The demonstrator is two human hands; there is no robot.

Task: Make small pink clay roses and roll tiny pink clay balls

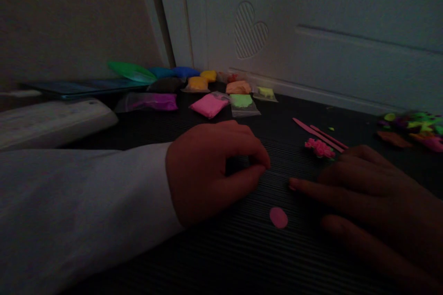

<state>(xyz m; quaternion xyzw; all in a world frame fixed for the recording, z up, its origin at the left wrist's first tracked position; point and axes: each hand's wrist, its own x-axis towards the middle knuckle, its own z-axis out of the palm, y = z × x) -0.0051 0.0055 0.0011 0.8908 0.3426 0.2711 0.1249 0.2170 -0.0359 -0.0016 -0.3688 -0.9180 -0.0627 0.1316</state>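
My left hand (212, 168), in a white sleeve, rests on the dark ribbed mat (242, 249) with thumb and fingertips pinched together; whether anything lies between them is hidden. My right hand (374, 198) lies flat on the mat, its fingers stretched out towards the left. A small flat pink clay disc (278, 217) lies on the mat just below and between the two hands. A lumpy pink clay flower (319, 148) sits just beyond my right hand's fingers.
Two pink sticks (320, 136) lie behind the flower. Small bags of coloured clay, such as pink (208, 105) and light green (242, 101), stand in a group at the back. Colourful clay shapes (413, 130) sit far right. A white panel wall (311, 32) closes the back.
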